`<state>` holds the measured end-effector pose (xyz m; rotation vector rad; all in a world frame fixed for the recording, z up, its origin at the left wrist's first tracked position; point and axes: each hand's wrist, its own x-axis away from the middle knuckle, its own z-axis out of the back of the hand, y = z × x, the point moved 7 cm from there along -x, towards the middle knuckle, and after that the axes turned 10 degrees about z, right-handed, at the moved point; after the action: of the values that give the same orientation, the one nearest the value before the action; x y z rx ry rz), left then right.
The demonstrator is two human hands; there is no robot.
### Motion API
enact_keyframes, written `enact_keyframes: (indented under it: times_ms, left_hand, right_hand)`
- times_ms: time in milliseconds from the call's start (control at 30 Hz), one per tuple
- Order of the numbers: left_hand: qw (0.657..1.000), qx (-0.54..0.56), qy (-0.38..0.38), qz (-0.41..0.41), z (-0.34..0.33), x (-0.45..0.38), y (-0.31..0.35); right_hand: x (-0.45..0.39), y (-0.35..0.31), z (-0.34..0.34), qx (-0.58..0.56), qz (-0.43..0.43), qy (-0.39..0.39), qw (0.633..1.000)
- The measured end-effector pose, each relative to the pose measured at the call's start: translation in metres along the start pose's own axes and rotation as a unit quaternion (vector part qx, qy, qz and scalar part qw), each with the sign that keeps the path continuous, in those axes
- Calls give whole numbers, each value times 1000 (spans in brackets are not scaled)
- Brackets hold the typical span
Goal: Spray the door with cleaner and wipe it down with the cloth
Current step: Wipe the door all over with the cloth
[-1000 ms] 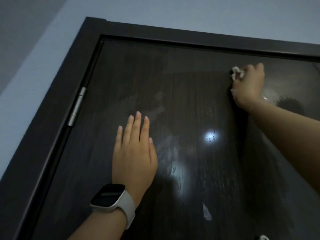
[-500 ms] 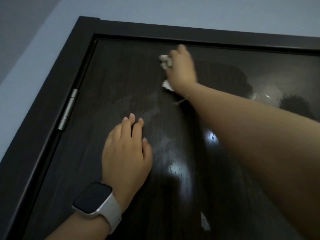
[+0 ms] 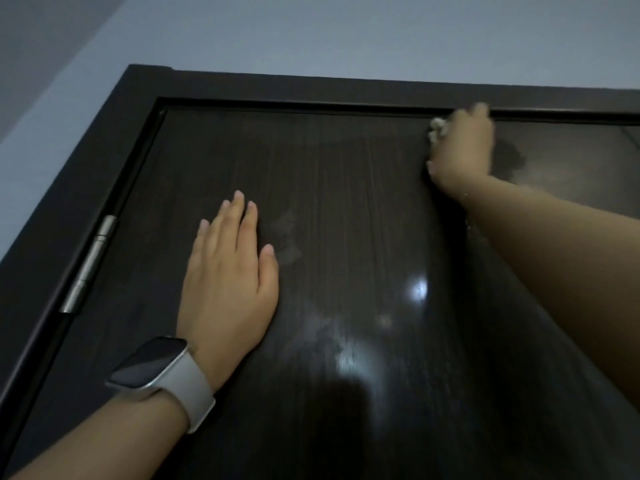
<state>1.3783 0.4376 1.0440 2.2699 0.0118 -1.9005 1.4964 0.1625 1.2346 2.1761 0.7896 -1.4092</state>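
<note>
The dark wood-grain door (image 3: 346, 220) fills most of the view, set in a dark frame (image 3: 311, 86) with a pale wall (image 3: 346, 32) above it. The person's left hand (image 3: 227, 271) lies flat on the door's left part, fingers straight and close together, thumb out to the right, holding nothing. A watch (image 3: 149, 363) with a dark face and a light strap sits on that wrist. Left of the hand, a metal hinge (image 3: 88, 265) runs along the gap between door and frame.

The right hand (image 3: 462, 150) is far up at the right, close under the top edge of the door, its fingertips blurred and reaching the frame. It grips a small white cloth (image 3: 437, 128) bunched under its fingers and pressed against the door; only bits of the cloth show at the hand's left edge.

Pale smears (image 3: 287, 237) lie just right of the left hand, and a bright reflection (image 3: 417, 289) shines lower on the glossy surface between the two arms.
</note>
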Motion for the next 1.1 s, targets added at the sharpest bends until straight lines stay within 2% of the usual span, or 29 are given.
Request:
enact_keyframes:
  times_ms: [133, 267, 333, 433, 600, 700, 767, 933, 1000, 1100]
  left_hand:
    - [999, 42, -17, 31, -8, -3, -6]
    - [999, 30, -18, 25, -7, -3, -6]
    - [999, 25, -23, 28, -7, -3, -7]
    - [999, 10, -15, 33, -6, -2, -8]
    - [999, 17, -19, 34, -4, -1, -7]
    - [999, 13, -26, 25, -4, -2, -3]
    - [999, 13, -30, 29, -4, -2, -4]
    - [999, 20, -28, 35, -4, 0, -4]
    - [998, 29, -30, 39, -5, -1, -5]
    - [999, 20, -28, 42, -2, 0, -6]
  right_hand:
    - [-10, -105, -38, -37, 44, -97, 994]
    - [-1, -214, -65, -151, 150, -86, 973]
    - [5, -237, -71, -172, 200, -84, 961]
    - [1, -208, -56, -165, 209, -73, 961]
    - [-19, -59, -17, -68, 80, -33, 994]
    - [-23, 20, 4, -5, 12, 7, 1000]
    - [-25, 53, 10, -5, -30, 27, 999]
    - [-25, 58, 11, -1, -96, 23, 995]
    - [-23, 39, 5, 14, -86, -7, 996]
    - [-16, -11, -8, -29, -35, -34, 998]
